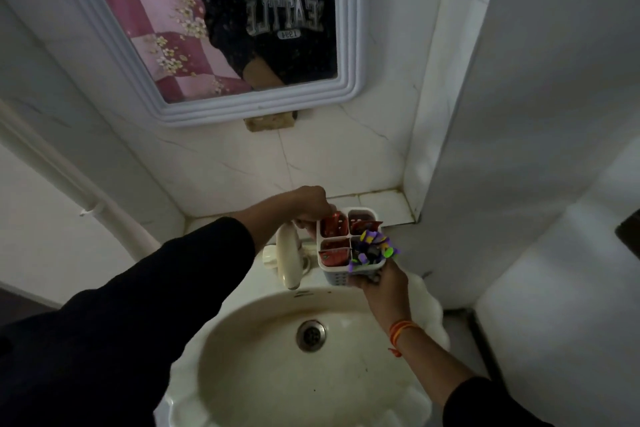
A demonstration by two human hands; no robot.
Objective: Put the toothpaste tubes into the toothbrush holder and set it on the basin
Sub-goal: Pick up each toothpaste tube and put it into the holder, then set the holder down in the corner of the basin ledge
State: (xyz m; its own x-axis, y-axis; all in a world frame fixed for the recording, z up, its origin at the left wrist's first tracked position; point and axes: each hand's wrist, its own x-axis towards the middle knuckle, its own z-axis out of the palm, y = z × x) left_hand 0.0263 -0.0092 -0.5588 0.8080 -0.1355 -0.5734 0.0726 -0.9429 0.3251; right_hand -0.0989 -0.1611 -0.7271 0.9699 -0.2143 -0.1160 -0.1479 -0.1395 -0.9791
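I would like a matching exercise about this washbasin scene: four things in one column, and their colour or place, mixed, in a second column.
Things:
1. white four-compartment plastic toothbrush holder
2. red toothpaste tubes
3. round metal drain
4. cream tap spout

Descriptions:
A. at the bottom of the cream basin
B. held between the left hand and the right hand
C. just left of the holder
D. standing inside the holder's compartments

Pairs: 1-B, 2-D, 3-A, 4-C

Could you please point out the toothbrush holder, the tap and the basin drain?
toothbrush holder (335, 278): head view, its slotted lower side wall.
tap (288, 255): head view, middle of the spout.
basin drain (311, 335): head view, centre of the metal strainer.
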